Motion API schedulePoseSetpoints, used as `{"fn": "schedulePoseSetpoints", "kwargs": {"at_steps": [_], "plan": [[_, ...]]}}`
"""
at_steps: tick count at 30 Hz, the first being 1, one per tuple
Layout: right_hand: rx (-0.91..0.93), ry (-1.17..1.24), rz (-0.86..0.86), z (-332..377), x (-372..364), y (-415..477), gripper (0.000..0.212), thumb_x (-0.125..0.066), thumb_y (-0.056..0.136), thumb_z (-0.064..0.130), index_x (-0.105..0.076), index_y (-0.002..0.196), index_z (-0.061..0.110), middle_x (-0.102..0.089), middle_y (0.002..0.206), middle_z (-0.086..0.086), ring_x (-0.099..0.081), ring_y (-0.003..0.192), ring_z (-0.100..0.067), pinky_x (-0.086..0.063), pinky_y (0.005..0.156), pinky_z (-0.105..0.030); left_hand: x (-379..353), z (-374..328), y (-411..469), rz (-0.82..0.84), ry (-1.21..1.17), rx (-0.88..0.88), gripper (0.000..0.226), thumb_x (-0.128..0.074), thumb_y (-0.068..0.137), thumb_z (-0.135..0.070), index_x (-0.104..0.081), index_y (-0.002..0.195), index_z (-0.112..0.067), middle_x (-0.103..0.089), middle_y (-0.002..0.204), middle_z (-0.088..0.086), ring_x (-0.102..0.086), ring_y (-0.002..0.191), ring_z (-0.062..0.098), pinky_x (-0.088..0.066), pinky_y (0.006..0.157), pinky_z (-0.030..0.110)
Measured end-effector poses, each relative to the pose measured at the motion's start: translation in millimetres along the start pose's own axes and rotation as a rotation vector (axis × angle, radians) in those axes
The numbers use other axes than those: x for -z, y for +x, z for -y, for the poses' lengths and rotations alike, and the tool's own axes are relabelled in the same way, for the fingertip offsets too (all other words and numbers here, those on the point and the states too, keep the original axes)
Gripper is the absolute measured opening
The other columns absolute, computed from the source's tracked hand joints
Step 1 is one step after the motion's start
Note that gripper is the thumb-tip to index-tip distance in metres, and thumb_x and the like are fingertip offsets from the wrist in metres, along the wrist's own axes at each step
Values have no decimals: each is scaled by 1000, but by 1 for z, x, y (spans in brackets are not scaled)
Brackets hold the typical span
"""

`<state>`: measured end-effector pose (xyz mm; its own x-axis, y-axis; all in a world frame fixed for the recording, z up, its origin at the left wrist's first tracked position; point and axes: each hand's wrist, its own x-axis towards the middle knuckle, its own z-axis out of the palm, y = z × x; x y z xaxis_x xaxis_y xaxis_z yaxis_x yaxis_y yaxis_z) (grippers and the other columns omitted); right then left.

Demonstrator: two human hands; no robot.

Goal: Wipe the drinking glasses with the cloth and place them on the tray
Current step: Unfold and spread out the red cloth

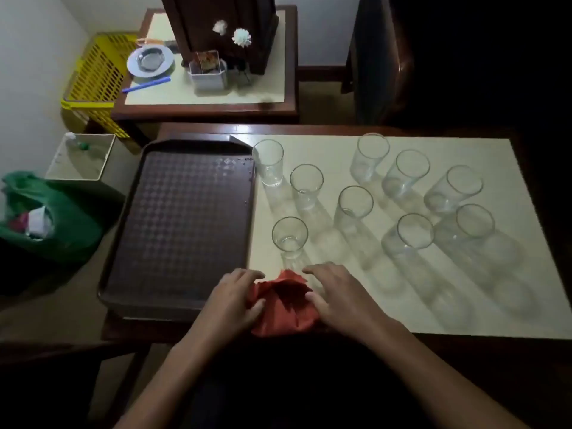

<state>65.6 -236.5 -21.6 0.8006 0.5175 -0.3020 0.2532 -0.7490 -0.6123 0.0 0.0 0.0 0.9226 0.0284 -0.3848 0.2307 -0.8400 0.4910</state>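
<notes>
Dim room, dark wooden counter point(309, 129) with a cream mat point(325, 150) across its right part. I count nine drinking glasses point(354, 205) standing upright on the mat, all to the right of the brown tray point(185, 212), which lies at the counter's left end. At the near edge, just beside the tray's near right corner, sits the crumpled red cloth point(284, 305). The left hand point(235, 295) has its grip closed on the cloth, fingers and thumb curled into it. The right hand point(337, 292) keeps a slack grip, fingers spread, thumb touching the cloth.
</notes>
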Motion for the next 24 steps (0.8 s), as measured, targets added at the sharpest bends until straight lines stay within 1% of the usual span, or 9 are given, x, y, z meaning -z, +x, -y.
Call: {"fn": "schedulePoseSetpoints", "kwargs": {"at_steps": [3,6,9,12,14,17,19,21,24], "plan": [[118,6,-56,-10,-23,14,47,-68,94,35,-57,140,32,-58,122,4,-49,117,-16,-46,103,-29,-14,13,9,2,155,-45,47,-68,89,-39,-62,134,-25,-63,128,-2,-55,119,26,-44,95,41],[191,-5,-93,-21,-40,27,31,-73,93,33,-71,124,29,-59,109,3,-51,107,-16,-50,94,-30,-18,18,18,-20,268,-65,34,-68,92,-39,-64,125,-28,-65,116,-6,-54,115,23,-39,89,39],[203,52,-134,-25,-43,29,15,-78,90,31,-80,103,24,-64,103,2,-55,102,-18,-50,91,-31,-20,19,13,-96,185,-47,26,-70,92,-30,-70,118,-26,-69,102,-7,-63,105,20,-46,91,38],[158,178,-120,-21,-22,23,10,-76,91,30,-78,94,22,-69,101,4,-63,99,-13,-50,92,-29,-19,21,10,-160,-12,-54,17,-76,89,-22,-76,106,-23,-76,93,-5,-70,90,12,-52,82,30],[124,289,-142,-11,1,0,10,-70,95,29,-74,87,23,-73,87,7,-66,85,-4,-49,82,-28,-19,18,0,-204,-61,-98,9,-76,89,-20,-75,97,-23,-74,84,-5,-70,82,10,-52,75,28],[148,414,-265,9,36,-33,14,-58,102,25,-70,97,19,-74,90,4,-69,84,-3,-53,81,-27,-12,12,-13,-208,-64,-176,7,-75,89,-21,-74,88,-14,-74,79,5,-71,77,19,-54,72,39],[156,544,-346,22,57,-54,19,-52,105,23,-66,106,10,-75,101,-11,-74,95,-20,-62,87,-37,-1,3,-27,-193,-152,-212,10,-77,90,-21,-77,92,-12,-77,83,8,-75,81,23,-58,75,41],[152,622,-416,31,77,-72,19,-50,107,22,-62,108,8,-71,99,-15,-74,90,-28,-65,81,-44,12,-9,-42,-181,-268,-243,9,-77,91,-14,-79,96,-7,-80,88,13,-77,81,22,-60,77,34],[160,578,-493,36,104,-89,13,-53,106,20,-62,109,11,-70,92,-13,-74,78,-27,-66,72,-46,31,-27,-61,-164,-486,-275,15,-77,91,-10,-80,105,-6,-82,96,12,-76,85,13,-58,78,22]]}}
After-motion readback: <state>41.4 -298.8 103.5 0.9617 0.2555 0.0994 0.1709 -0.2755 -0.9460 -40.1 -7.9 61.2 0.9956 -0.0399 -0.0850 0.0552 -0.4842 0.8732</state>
